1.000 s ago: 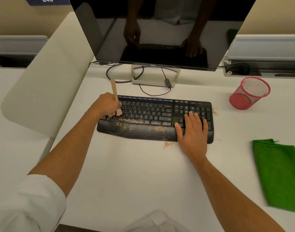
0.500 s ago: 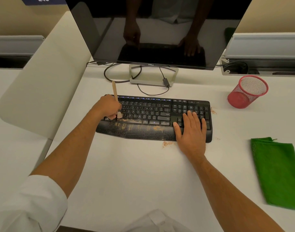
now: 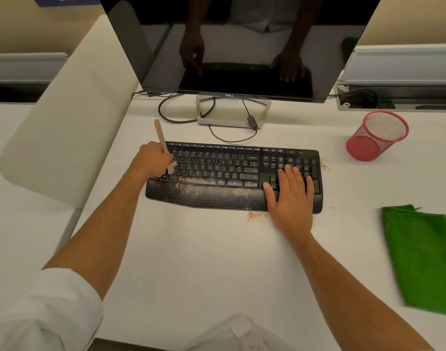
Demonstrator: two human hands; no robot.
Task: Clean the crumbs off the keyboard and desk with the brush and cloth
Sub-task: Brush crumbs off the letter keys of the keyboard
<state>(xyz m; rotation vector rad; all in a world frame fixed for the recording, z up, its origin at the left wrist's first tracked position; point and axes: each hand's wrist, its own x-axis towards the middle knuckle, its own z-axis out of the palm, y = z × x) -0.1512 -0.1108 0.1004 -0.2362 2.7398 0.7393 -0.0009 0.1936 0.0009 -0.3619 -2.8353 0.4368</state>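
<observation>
Fingers (image 3: 292, 178) of right hand (image 3: 291, 202) lie straight and spread, flat on the numpad/arrow end of the keyboard (image 3: 232, 173), holding nothing, palm over the wrist rest edge. Left hand (image 3: 152, 160) is curled into a fist round the wooden brush (image 3: 162, 140), handle sticking up and away, pale bristles down on the keys at the keyboard's left end.

Biggest first: white desk (image 3: 204, 262) under everything. Dell monitor (image 3: 242, 46) well beyond both hands, dark screen mirroring arms & keyboard; its stand (image 3: 232, 112) and cables sit between monitor and keyboard. Cream divider panel (image 3: 65, 117) left of the left hand. Green cloth (image 3: 421, 257) lies flat on desk, well to the right of the right hand, untouched. Black keyboard spans between the two hands. Red mesh cup (image 3: 377, 135) beyond and right of the right fingers, tilted.

Crumbs (image 3: 204, 183): tan scatter along bottom key row and wrist rest, between the hands; small pile on desk just left of the right wrist; a few by the keyboard's right end, beside the right fingertips.
</observation>
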